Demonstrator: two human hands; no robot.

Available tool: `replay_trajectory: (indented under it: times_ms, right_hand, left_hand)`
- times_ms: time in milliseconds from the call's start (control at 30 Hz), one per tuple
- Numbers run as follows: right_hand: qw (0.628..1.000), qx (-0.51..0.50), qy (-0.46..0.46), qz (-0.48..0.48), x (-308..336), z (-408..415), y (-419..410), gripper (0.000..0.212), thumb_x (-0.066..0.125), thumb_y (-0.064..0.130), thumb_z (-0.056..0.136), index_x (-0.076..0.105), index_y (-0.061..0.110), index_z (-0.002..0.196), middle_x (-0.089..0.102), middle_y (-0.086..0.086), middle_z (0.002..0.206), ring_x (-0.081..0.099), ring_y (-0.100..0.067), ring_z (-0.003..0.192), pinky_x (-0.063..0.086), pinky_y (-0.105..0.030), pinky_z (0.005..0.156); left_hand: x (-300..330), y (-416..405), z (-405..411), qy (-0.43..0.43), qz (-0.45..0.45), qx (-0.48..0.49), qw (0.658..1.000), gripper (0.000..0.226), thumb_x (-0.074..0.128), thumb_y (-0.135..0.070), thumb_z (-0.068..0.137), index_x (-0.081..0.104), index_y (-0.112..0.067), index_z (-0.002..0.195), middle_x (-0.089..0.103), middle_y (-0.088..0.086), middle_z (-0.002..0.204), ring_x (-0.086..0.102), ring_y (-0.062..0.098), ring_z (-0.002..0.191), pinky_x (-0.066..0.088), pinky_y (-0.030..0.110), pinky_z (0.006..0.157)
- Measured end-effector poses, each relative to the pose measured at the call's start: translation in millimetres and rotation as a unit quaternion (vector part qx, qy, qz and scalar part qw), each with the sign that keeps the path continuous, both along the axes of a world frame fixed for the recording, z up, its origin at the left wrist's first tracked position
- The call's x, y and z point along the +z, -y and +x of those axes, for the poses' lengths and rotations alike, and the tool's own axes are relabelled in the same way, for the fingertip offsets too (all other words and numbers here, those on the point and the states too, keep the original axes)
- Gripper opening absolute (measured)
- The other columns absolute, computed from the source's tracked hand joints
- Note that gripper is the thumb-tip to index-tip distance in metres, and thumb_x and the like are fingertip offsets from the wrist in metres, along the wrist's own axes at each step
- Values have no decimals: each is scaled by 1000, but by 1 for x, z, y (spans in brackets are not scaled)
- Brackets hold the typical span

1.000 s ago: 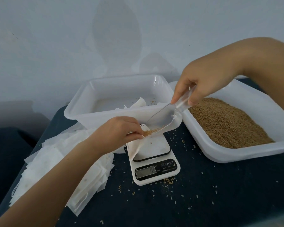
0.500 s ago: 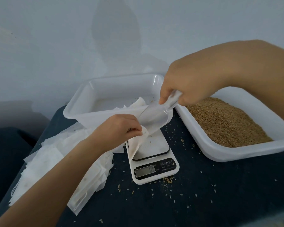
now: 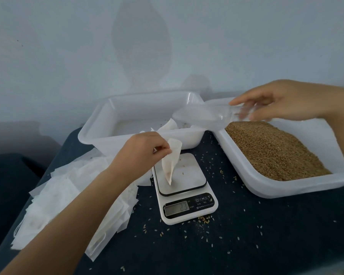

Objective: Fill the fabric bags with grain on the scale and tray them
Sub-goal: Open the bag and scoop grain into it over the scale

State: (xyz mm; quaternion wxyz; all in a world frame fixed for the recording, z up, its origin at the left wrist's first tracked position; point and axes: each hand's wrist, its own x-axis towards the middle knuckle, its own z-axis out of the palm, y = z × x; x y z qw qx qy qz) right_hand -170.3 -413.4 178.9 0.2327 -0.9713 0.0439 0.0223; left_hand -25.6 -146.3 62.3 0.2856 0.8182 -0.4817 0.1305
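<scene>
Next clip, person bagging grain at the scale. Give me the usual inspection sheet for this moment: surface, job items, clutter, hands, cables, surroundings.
Surface: dark blue cloth-covered table.
Job's things: white scale, display lit but unreadable; fabric bag with its lower tip on the scale platform; grain tray on the right, holding brown grain; white tray behind the scale with some white fabric pieces inside; clear scoop; stack of empty bags on the left.
Clutter: spilled grains scattered over the cloth and by the scale.
Hands: left hand pinches the bag's top; right hand holds the scoop over the trays.
Cables: nothing seen.
Surroundings: plain pale wall.
</scene>
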Motion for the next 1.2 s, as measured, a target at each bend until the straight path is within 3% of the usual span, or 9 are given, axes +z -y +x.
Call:
replay_trajectory:
  times_ms: [167, 267, 400, 500, 733, 833, 933, 1033, 1200]
  right_hand:
    - [979, -178, 73, 62, -48, 4, 32, 48, 62, 21, 91, 48, 40, 133, 65, 13, 101, 64, -10, 84, 46, -28, 78]
    - [967, -232, 58, 85, -75, 10, 34, 56, 61, 19, 90, 44, 27, 142, 64, 8, 107, 63, -14, 89, 49, -40, 91]
    - [956, -249, 73, 135, -100, 17, 27, 53, 62, 23, 90, 46, 28, 141, 59, 4, 122, 63, -11, 91, 49, -34, 90]
    - [948, -264, 107, 142, -112, 18, 25, 52, 62, 27, 90, 46, 30, 140, 59, 7, 125, 62, -16, 102, 47, -44, 100]
    - [916, -306, 180, 186, -124, 16, 21, 43, 61, 32, 90, 53, 35, 132, 64, 9, 112, 63, -16, 98, 49, -43, 92]
    - [921, -302, 175, 172, -126, 14, 18, 42, 60, 36, 91, 53, 35, 132, 63, 12, 107, 63, -14, 93, 49, -35, 79]
    - [927, -298, 163, 159, -127, 13, 16, 42, 60, 33, 90, 54, 32, 132, 63, 10, 108, 62, -13, 93, 50, -37, 84]
    - [932, -292, 156, 148, -128, 12, 15, 42, 59, 30, 90, 54, 32, 132, 64, 10, 107, 63, -12, 87, 49, -32, 75]
    - [936, -295, 136, 139, -128, 11, 14, 43, 59, 36, 90, 52, 35, 133, 62, 9, 116, 61, -16, 100, 48, -42, 93]
  left_hand:
    - [-5, 18, -1, 6, 45, -3, 999, 9, 65, -23, 84, 70, -16, 79, 64, -7, 80, 57, 9, 72, 47, 28, 71]
    - [-11, 30, -3, -16, 72, 10, 997, 10, 63, -26, 85, 69, -18, 86, 64, -6, 86, 58, 11, 79, 48, 35, 75]
    - [-16, 36, -5, -41, 89, 19, 995, 35, 60, -37, 85, 57, -30, 119, 60, -12, 97, 57, 7, 84, 49, 31, 78]
    - [-15, 29, -6, -57, 71, 26, 995, 52, 55, -50, 81, 45, -34, 130, 53, -18, 95, 54, 1, 79, 47, 25, 76]
    - [-21, 4, -15, -64, 12, 41, 997, 47, 62, -39, 83, 50, -31, 127, 57, -16, 95, 56, 0, 79, 49, 25, 77]
    - [-28, -1, -21, -71, 7, 42, 997, 43, 63, -36, 84, 52, -29, 125, 57, -17, 95, 56, -1, 79, 50, 27, 78]
    - [-33, -4, -25, -78, 16, 48, 996, 40, 61, -37, 85, 53, -30, 124, 57, -18, 95, 55, -4, 78, 50, 26, 78]
    - [-37, -6, -26, -85, 19, 51, 995, 40, 61, -36, 86, 53, -29, 124, 56, -19, 94, 56, -3, 78, 50, 26, 78]
    - [-41, -5, -30, -98, 12, 50, 994, 30, 62, -33, 86, 60, -27, 116, 57, -19, 93, 56, -3, 79, 48, 26, 79]
